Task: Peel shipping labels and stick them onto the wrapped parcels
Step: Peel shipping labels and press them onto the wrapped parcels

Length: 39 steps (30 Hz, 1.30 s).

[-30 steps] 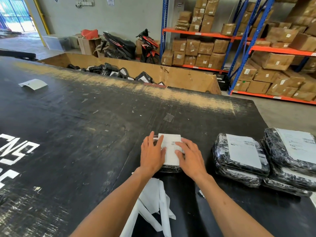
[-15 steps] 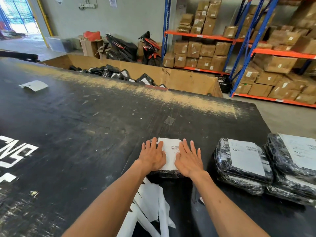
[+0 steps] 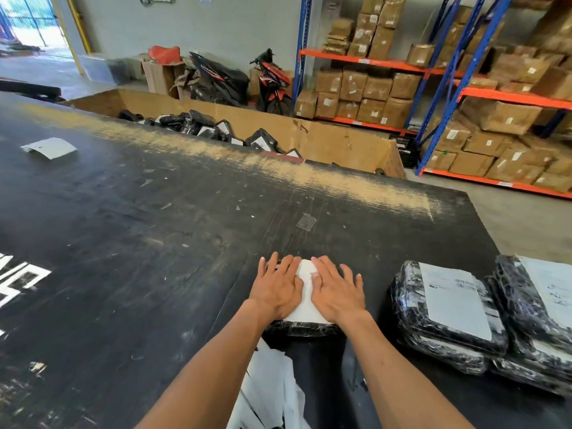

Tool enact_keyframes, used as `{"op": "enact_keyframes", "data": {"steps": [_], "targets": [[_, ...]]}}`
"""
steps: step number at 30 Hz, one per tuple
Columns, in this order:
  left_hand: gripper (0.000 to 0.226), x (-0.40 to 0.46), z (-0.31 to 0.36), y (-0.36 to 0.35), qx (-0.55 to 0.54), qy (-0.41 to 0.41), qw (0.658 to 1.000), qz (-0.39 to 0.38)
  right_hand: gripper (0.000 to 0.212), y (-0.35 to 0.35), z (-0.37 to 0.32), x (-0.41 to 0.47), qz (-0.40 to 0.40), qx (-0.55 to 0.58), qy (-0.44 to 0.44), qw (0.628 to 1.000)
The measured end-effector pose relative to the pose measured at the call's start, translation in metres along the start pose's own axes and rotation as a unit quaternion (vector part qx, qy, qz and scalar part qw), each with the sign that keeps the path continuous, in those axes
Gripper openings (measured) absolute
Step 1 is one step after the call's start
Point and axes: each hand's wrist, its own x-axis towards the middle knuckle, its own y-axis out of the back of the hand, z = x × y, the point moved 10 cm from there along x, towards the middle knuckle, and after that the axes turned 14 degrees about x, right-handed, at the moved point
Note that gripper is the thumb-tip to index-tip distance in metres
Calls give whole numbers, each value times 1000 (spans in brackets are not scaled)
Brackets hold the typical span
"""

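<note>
A black wrapped parcel (image 3: 305,329) lies on the black table (image 3: 154,243) in front of me, with a white shipping label (image 3: 306,292) on its top. My left hand (image 3: 277,287) lies flat on the label's left side, fingers spread. Pressed flat on the label's right side is my right hand (image 3: 337,291). Only a strip of the label shows between the two hands. To the right sit two stacks of labelled black parcels (image 3: 445,314) (image 3: 538,314).
Peeled white backing sheets (image 3: 272,391) hang at the near table edge under my forearms. A loose white sheet (image 3: 49,148) lies far left. Behind the table stands a large cardboard bin (image 3: 340,140) with several black parcels. Shelves of cartons fill the right.
Both hands have gone from curled fingertips on the label to flat palms and have slid forward over it, covering more of the label. The parcel has stayed in place.
</note>
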Motion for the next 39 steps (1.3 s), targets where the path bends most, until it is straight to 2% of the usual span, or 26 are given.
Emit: {"op": "enact_keyframes", "data": {"steps": [3, 5, 7, 10, 15, 17, 20, 22, 25, 28, 31, 36, 39], "targets": [[58, -5, 0, 5, 52, 19, 998, -1, 55, 2, 10, -5, 21, 25, -52, 998], [59, -6, 5, 12, 89, -5, 996, 21, 55, 5, 11, -8, 12, 42, -65, 997], [59, -6, 8, 9, 52, -18, 998, 10, 56, 9, 2, -8, -6, 24, -28, 999], [58, -6, 3, -2, -32, 7, 999, -26, 56, 15, -6, -5, -34, -6, -8, 999], [59, -7, 3, -5, -31, 9, 999, -25, 54, 21, -5, 3, 11, -67, -32, 997], [59, -7, 1, -4, -22, 28, 999, -30, 54, 18, -2, 3, 16, -28, -63, 997], [58, -12, 0, 2, -16, 71, 997, -9, 58, 6, 3, -12, 15, 91, -91, 992], [56, -22, 1, 1, -59, 64, 996, 11, 58, -1, 4, -28, 28, 127, -56, 990], [57, -34, 1, -9, -147, 16, 989, -5, 60, -6, 14, -39, 40, 157, 5, 987], [58, -36, 0, -13, -162, -5, 987, -13, 58, -7, 25, -40, 21, 229, 39, 972], [59, -33, -1, -11, -185, -9, 983, -10, 54, 1, 28, -45, 42, 293, 66, 953], [63, -55, -11, -14, -258, 139, 956, 22, 57, -4, 30, -51, 55, 353, -9, 934], [75, -59, -11, -20, -259, 142, 955, 11, 74, -6, 31, -46, 49, 368, -73, 926]]}}
